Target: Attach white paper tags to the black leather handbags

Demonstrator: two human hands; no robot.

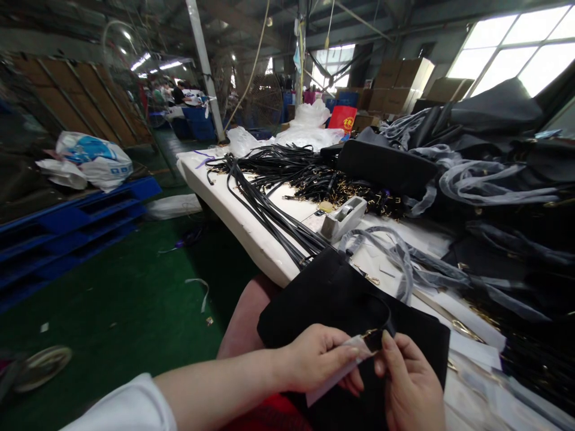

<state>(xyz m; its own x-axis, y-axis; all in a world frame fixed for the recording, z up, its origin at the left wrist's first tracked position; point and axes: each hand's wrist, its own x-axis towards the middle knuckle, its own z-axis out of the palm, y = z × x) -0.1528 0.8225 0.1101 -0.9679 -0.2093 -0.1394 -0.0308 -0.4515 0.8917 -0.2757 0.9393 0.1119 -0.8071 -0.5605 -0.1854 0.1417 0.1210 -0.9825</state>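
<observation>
Now the left hand (318, 358) pinches a white strip (322, 387)

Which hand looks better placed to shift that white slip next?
Probably the left hand: its thumb and fingers pinch the white slip, while the right hand holds the black strap beside it.

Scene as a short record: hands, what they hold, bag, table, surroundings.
left hand: gripping a white slip
right hand: pinching a black strap, close to the left hand
bag: black bag, flat under both hands, partly over the table edge
table: white table bearing a pile of straps and a tape dispenser
table, far end: clear plastic, red packet
floor: green floor; blue pallet to the left
</observation>
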